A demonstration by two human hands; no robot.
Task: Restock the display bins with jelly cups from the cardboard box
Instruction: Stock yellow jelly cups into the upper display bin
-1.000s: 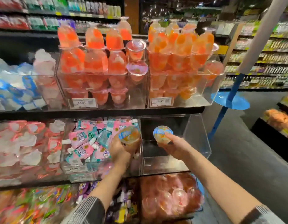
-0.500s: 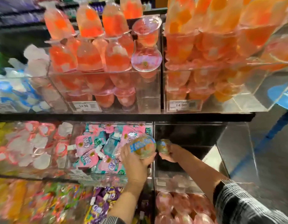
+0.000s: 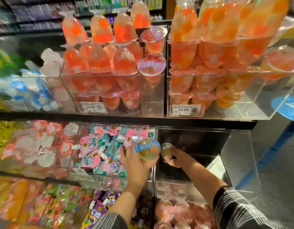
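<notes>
- I judge these jelly cups light but a bit slick: thin clear plastic walls, a film lid on top, soft contents that would slosh or dent if squeezed hard.
- Best hold, I'd say, is around the rounded body with fingers spread, keeping pressure off the film lid, which looks the easiest part to puncture.
- My left hand (image 3: pixel 136 164) is wrapped around one jelly cup (image 3: pixel 147 148), fingers cupping its underside, the lid tipped toward the camera, just in front of the divider between two bins.
- That cup is domed and transparent, with yellow-orange fruit pieces inside and a blue band with pale lettering across the lid.
- My right hand (image 3: pixel 175 158) grips a second jelly cup (image 3: pixel 166 150) from below, fingers curled on it; it sits inside the mouth of the empty clear bin (image 3: pixel 238 162) on the middle shelf.
- The second cup is blurred and partly shaded, so I only make out an amber body and a bluish top.
- The two cups are just beside each other, nearly touching.
- That bin has nothing visible in it besides my hand and the cup; the pouch bin (image 3: pixel 100 152) to its left is full.
- The cardboard box is not in view.
</notes>
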